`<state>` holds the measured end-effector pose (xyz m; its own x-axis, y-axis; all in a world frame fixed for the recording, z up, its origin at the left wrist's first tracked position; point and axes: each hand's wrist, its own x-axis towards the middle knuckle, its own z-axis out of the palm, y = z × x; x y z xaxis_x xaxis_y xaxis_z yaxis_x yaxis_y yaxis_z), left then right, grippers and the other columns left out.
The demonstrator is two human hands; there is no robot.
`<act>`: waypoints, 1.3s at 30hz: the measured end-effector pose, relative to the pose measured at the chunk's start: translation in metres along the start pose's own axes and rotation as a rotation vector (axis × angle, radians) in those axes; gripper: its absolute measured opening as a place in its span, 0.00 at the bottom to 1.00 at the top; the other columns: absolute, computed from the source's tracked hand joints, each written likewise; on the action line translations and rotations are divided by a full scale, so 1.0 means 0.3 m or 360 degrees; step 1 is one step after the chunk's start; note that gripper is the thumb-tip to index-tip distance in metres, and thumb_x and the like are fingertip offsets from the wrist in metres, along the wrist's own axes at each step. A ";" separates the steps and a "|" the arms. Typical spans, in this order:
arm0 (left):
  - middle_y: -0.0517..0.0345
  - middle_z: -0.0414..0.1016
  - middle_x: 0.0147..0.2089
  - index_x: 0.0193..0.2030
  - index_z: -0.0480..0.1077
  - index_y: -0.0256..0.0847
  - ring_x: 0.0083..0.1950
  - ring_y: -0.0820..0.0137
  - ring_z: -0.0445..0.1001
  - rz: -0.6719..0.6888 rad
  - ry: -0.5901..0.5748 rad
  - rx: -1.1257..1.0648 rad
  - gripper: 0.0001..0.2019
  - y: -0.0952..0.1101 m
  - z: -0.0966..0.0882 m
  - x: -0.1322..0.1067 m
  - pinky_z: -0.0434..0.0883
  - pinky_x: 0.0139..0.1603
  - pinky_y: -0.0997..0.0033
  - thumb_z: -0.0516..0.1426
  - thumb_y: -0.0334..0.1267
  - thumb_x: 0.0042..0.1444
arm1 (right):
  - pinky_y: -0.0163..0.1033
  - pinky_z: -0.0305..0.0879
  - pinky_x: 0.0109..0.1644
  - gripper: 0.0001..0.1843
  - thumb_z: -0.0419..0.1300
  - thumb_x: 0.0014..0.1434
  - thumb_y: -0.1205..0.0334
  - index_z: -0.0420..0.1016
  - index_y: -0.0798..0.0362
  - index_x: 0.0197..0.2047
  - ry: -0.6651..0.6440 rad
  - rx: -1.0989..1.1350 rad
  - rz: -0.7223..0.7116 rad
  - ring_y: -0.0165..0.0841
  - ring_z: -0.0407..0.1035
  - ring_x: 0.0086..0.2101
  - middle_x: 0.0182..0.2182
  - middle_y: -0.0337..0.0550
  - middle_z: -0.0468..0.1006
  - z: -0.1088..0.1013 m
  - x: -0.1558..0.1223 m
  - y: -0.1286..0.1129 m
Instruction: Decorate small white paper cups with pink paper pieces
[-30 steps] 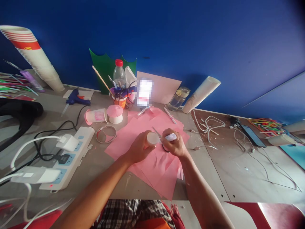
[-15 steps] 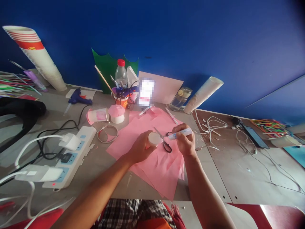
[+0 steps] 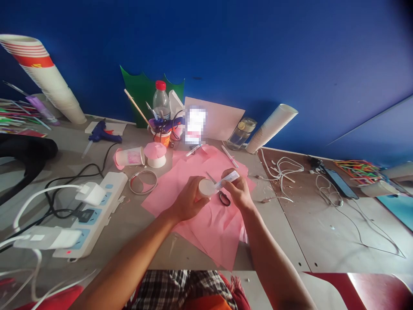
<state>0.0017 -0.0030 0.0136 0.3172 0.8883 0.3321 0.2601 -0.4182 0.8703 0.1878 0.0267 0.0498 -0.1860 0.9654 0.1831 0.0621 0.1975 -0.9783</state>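
Note:
My left hand [image 3: 188, 201] is wrapped round a small white paper cup [image 3: 206, 188], whose round pale end faces up towards me. In my right hand [image 3: 240, 192] is a white glue tube [image 3: 231, 177] with blue print. Its tip points left and meets the cup's edge, or nearly so; I cannot tell if they touch. Beneath both hands lie sheets of pink paper [image 3: 219, 245]. A pair of scissors [image 3: 225, 199] with dark handles rests on the paper, partly covered by my right hand.
Left of the paper are a pink-topped cup [image 3: 156, 156], a cup on its side [image 3: 129, 156], a roll of tape [image 3: 143, 182] and a power strip [image 3: 92, 219] with cables. A blue glue gun [image 3: 103, 132], bottle [image 3: 161, 103], lit phone [image 3: 195, 125] and stacked cups [image 3: 272, 128] stand behind.
My right hand has moved left with the glue tube, bringing its tip to the cup. The left hand still holds the cup. The whole view has shifted slightly.

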 end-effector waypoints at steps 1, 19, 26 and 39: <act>0.49 0.64 0.52 0.54 0.60 0.42 0.56 0.58 0.62 0.0001 -0.0001 0.0000 0.22 -0.001 0.000 0.000 0.66 0.56 0.55 0.59 0.34 0.52 | 0.33 0.55 0.26 0.08 0.61 0.50 0.59 0.66 0.52 0.30 0.0002 0.0010 -0.0012 0.27 0.58 0.23 0.22 0.34 0.65 0.002 0.000 0.001; 0.49 0.65 0.52 0.54 0.60 0.43 0.55 0.58 0.62 0.0029 0.0008 0.0015 0.22 0.001 -0.001 0.002 0.65 0.56 0.54 0.59 0.35 0.53 | 0.34 0.54 0.27 0.03 0.55 0.51 0.63 0.63 0.52 0.29 -0.0012 -0.0324 -0.0081 0.27 0.57 0.23 0.24 0.35 0.64 0.012 -0.004 -0.013; 0.48 0.64 0.52 0.53 0.60 0.43 0.55 0.58 0.62 0.0012 -0.0005 -0.0007 0.21 0.006 0.000 0.002 0.66 0.55 0.55 0.59 0.35 0.53 | 0.34 0.56 0.27 0.02 0.53 0.50 0.66 0.62 0.51 0.30 -0.0042 -0.0527 -0.0214 0.27 0.58 0.23 0.23 0.35 0.65 0.005 -0.006 -0.022; 0.49 0.65 0.52 0.53 0.61 0.43 0.55 0.59 0.63 -0.0046 -0.0005 0.0000 0.20 0.015 -0.001 0.003 0.67 0.55 0.55 0.58 0.36 0.54 | 0.37 0.59 0.30 0.05 0.54 0.47 0.69 0.61 0.50 0.28 -0.0033 -0.0769 -0.0559 0.30 0.60 0.25 0.25 0.38 0.67 0.007 -0.006 -0.035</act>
<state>0.0029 -0.0040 0.0181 0.3123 0.8994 0.3058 0.2689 -0.3924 0.8796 0.1854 0.0225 0.0595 -0.2948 0.8258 0.4808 0.4315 0.5640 -0.7041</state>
